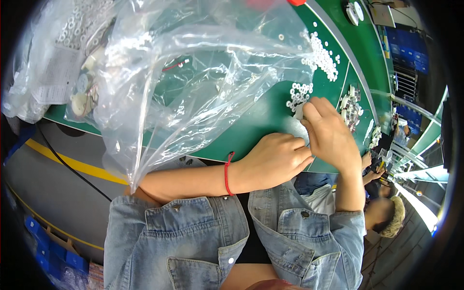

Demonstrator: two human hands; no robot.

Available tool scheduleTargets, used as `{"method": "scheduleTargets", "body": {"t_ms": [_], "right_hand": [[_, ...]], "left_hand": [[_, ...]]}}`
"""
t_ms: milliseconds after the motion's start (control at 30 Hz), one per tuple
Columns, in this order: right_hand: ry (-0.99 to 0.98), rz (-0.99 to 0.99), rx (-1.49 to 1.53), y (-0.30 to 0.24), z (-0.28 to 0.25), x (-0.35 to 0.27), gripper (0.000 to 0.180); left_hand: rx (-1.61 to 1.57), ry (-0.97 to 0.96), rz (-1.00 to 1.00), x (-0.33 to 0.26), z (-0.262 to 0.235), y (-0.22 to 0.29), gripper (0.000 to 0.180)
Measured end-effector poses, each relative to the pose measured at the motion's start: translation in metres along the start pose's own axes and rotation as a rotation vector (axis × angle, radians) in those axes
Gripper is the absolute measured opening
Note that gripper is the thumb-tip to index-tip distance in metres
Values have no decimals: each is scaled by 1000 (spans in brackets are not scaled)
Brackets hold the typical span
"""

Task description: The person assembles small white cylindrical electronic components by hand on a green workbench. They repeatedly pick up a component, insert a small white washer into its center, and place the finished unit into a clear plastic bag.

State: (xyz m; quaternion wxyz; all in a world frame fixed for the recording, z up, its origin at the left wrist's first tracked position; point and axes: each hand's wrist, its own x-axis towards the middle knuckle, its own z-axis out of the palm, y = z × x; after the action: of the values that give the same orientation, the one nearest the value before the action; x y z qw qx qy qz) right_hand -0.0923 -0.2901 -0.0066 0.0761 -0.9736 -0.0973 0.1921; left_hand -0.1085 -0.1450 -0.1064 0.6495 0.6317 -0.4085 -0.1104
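Well, the bare right hand (333, 137) has its thumb and index finger closed narrowly on a small, flat-looking whitish piece (299, 113), just beside the near edge of a little cluster of white plastic rings with dark centres (299, 93). From where I stand, the piece's long axis seems to run away from the person, leaning slightly to the right at its far end. Its near end points back toward the left hand; the rest goes behind the fingertips, so I can't make out its full shape.

The left hand (278, 162), with a red braided cord bracelet (228, 174) at the wrist, lies knuckles up near the edge of the green tabletop (241, 130). Its fingers are curled, their tips tucked out of sight, and I can't tell whether they grip anything. Its knuckles come right up to the lower side of the right hand.

Farther off, a larger scatter of white plastic rings (323, 58) spreads beside a big, crumpled clear plastic bag (203, 82). The bag covers much of the table's left side, and its gathered corner hangs over the left forearm. A short red wire with a white end (176, 65) shows blurred through the film. To the right of the right hand sits a heap of white and metallic parts (351, 107), too small and crowded to separate. Beyond, another person is partly cut off by the dark lens rim.
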Motion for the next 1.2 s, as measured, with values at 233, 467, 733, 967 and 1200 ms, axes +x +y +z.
{"method": "scheduleTargets", "body": {"t_ms": [233, 467, 733, 967, 1200], "right_hand": [[535, 363, 862, 39, 39, -68, 22], [658, 487, -40, 99, 54, -85, 22], [751, 531, -267, 80, 60, -71, 38], [641, 108, 514, -28, 58, -65, 54], [699, 110, 594, -25, 66, -63, 47]], "left_hand": [[-309, -50, -163, 5, -11, 8, 47], [-621, 30, -334, 3, -14, 6, 53], [-1125, 29, -645, 13, -21, 11, 71], [-999, 50, -518, 12, -14, 16, 65], [-428, -15, -260, 14, -20, 17, 53]]}}
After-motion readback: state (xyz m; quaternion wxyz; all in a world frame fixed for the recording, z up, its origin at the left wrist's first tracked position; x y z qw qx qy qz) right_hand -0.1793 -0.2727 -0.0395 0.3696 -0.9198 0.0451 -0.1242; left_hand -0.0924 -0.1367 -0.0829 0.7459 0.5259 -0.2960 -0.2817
